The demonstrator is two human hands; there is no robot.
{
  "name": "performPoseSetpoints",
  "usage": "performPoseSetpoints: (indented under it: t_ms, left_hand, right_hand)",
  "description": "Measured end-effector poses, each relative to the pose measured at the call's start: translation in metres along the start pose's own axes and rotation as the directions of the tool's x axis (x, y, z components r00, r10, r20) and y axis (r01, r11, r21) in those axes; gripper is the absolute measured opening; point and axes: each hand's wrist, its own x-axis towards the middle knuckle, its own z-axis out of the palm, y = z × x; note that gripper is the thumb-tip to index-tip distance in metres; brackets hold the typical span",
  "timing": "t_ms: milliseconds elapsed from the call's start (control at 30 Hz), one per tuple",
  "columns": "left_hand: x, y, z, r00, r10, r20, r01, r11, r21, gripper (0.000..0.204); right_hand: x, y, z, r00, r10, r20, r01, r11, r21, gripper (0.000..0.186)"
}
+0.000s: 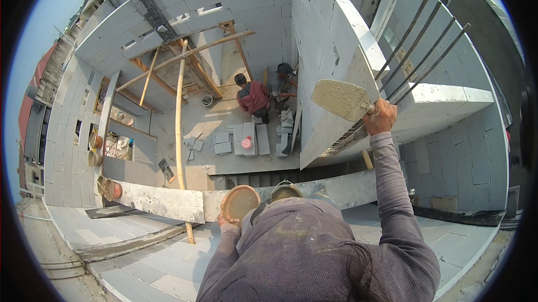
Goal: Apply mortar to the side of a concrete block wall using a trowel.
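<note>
My right hand (382,117) is raised at the right, fingers closed round the handle of a trowel (341,100). Grey, wet-looking mortar coats the trowel's broad blade, which points left beside a pale block wall (332,38). Low in front of my body, my left hand (227,219) grips the side of a round orange-brown bowl (240,202) with greyish matter inside. A dark-rimmed bucket (286,190) stands just right of the bowl, partly hidden by my chest.
A narrow plank (162,202) spans in front of me, with small buckets (111,190) at its left end. Wooden poles (180,122) rise nearby. Bare steel bars (431,55) jut up at right. Below, two people (254,97) stand beside stacked blocks (248,139).
</note>
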Motion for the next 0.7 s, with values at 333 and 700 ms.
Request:
performPoseSetpoints:
  t_ms: [333,700]
  left_hand:
    - [0.011,0.003,-0.003,1.000,0.012,0.028,-0.013,0.999,0.053,0.053]
    - [0.003,0.005,0.000,0.997,-0.012,0.073,0.006,0.997,0.072,0.055]
  right_hand:
    - [0.000,0.001,0.004,1.000,-0.004,-0.026,0.004,1.000,0.016,0.027]
    - [-0.001,0.002,0.004,1.000,-0.001,0.009,0.001,1.000,-0.021,0.021]
